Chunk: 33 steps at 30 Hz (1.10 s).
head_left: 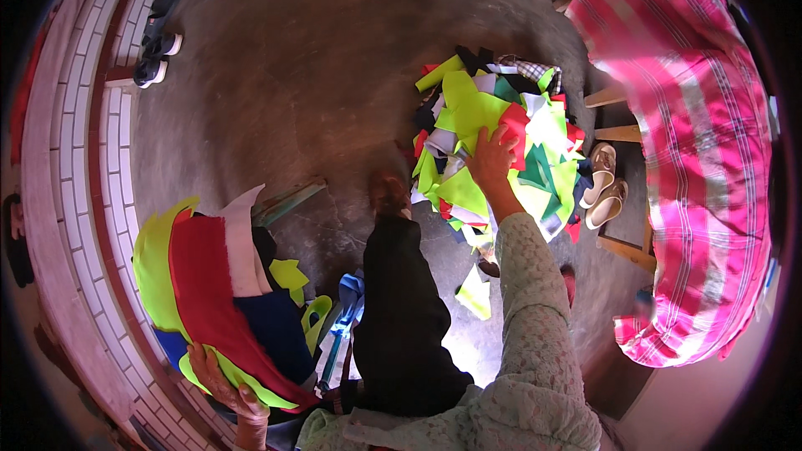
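At the lower left, my left hand [227,386] is closed round the lower edge of a neon-yellow cloth piece. That piece lies against a layered bundle of cloth: a red piece [200,255], a white piece [243,242], dark blue and more neon yellow. My right hand [493,160] reaches forward onto a heap of cloth scraps [472,104], fingers apart and touching its top. Neon-yellow, green, white, black and checked scraps make up the heap. A red scrap [516,129] lies right beside my fingers; whether my fingertips pinch any cloth cannot be made out.
A pink plaid cloth [681,159] drapes over wooden-legged furniture at the right, beside beige shoes [603,184]. Dark shoes [154,63] stand by the white-tiled step [71,175] at left. A loose yellow scrap [474,292] lies on the floor near my leg [401,309].
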Each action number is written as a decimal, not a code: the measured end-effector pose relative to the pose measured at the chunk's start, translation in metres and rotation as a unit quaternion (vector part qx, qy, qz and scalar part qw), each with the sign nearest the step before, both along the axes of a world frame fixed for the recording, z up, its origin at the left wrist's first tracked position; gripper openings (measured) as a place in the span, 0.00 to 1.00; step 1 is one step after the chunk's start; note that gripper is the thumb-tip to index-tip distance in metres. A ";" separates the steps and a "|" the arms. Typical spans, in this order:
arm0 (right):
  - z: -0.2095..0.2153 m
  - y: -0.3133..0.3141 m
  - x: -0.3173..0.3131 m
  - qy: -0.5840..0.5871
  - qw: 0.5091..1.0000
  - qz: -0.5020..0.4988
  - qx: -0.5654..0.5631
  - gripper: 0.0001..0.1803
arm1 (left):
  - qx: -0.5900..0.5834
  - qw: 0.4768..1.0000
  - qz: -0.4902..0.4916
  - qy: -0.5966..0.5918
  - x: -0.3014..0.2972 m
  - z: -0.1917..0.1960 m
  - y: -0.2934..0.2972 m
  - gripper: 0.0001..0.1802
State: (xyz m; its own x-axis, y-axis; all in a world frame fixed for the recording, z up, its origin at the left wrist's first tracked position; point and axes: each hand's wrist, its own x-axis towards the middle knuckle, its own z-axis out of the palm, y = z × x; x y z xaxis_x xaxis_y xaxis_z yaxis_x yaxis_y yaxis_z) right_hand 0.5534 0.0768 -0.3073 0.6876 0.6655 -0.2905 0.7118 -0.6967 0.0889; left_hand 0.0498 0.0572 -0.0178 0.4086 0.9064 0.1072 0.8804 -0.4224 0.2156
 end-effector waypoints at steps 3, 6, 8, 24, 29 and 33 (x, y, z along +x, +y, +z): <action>-0.043 -0.009 0.017 -0.080 0.997 0.000 0.017 0.30 | -0.002 1.000 -0.004 -0.003 0.001 0.001 0.004 0.35; -0.026 -0.015 0.038 0.092 0.989 -0.003 0.114 0.24 | 0.002 1.000 -0.002 -0.004 0.001 0.001 0.001 0.35; -0.033 -0.036 0.052 0.080 0.976 0.068 0.193 0.22 | 0.004 1.000 -0.007 -0.003 0.001 0.002 0.003 0.35; 0.085 -0.111 0.086 0.334 0.632 -0.253 0.652 0.15 | 0.042 0.999 -0.020 0.002 0.001 0.010 0.000 0.32; 0.144 -0.144 0.097 0.275 0.689 -0.227 0.631 0.20 | 0.068 0.997 -0.024 -0.002 -0.004 0.010 -0.003 0.29; 0.189 -0.141 0.096 0.391 0.443 -0.249 0.767 0.24 | 0.083 0.996 -0.019 -0.015 -0.006 0.006 -0.003 0.28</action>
